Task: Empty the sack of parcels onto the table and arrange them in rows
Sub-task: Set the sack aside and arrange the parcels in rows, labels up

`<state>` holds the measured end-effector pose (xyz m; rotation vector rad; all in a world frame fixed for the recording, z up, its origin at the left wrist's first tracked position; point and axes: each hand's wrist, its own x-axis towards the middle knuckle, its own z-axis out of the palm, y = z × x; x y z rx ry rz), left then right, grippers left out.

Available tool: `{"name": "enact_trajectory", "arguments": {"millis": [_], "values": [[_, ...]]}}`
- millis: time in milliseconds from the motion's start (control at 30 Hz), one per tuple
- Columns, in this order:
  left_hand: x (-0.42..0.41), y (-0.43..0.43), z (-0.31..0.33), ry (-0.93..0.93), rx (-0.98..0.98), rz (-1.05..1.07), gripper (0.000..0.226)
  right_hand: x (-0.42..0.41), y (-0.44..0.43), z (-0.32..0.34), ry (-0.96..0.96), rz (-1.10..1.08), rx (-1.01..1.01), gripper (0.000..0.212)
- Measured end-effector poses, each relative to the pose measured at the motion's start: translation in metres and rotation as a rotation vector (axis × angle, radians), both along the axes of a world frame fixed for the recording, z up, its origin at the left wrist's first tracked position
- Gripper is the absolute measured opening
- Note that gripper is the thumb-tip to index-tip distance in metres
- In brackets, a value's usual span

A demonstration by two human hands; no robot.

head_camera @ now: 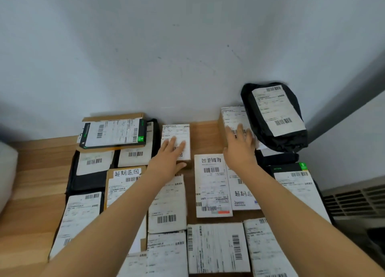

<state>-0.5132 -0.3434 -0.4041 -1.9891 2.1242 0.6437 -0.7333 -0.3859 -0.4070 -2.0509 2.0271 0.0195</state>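
Note:
Several labelled parcels lie in rows on the wooden table (pixel 35 172). My left hand (pixel 169 155) rests flat, fingers straight, on a small cardboard box (pixel 177 132) in the back row. My right hand (pixel 239 147) lies with spread fingers on another cardboard box (pixel 231 116) at the back right. A black plastic mailer (pixel 275 118) leans against the wall just right of that box. A flat box with a green-edged label (pixel 113 134) sits at the back left. The sack is not in view.
The white wall (pixel 187 58) stands right behind the back row. A white soft object (pixel 7 172) sits at the table's left edge. A grille or heater (pixel 354 201) is off the table's right side. Bare wood shows on the left.

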Motion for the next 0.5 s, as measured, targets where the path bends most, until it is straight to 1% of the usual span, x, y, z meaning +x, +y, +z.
{"name": "enact_trajectory", "arguments": {"millis": [100,200,233,300,367,433,500], "values": [[0.005,-0.02,-0.006,-0.038,-0.077,-0.01,0.067,0.006,-0.009,-0.004,-0.021,-0.034,-0.046,0.066],[0.008,-0.037,-0.009,-0.11,-0.15,-0.023,0.064,0.007,-0.014,-0.003,-0.101,0.056,-0.155,0.054],[0.008,-0.041,-0.009,-0.123,-0.171,-0.025,0.063,0.006,-0.015,-0.002,-0.123,0.072,-0.168,0.053],[0.008,-0.046,-0.011,-0.131,-0.212,-0.046,0.063,0.003,-0.02,-0.002,-0.134,0.03,-0.129,0.065],[0.007,-0.045,-0.013,-0.12,-0.246,-0.064,0.061,0.002,-0.024,-0.006,-0.207,-0.022,-0.049,0.076],[0.006,-0.042,-0.013,-0.099,-0.259,-0.065,0.059,0.005,-0.023,-0.01,-0.352,-0.014,-0.02,0.077],[0.009,-0.04,-0.012,-0.085,-0.269,-0.077,0.059,0.009,-0.018,-0.013,-0.45,0.041,-0.02,0.075]]}}
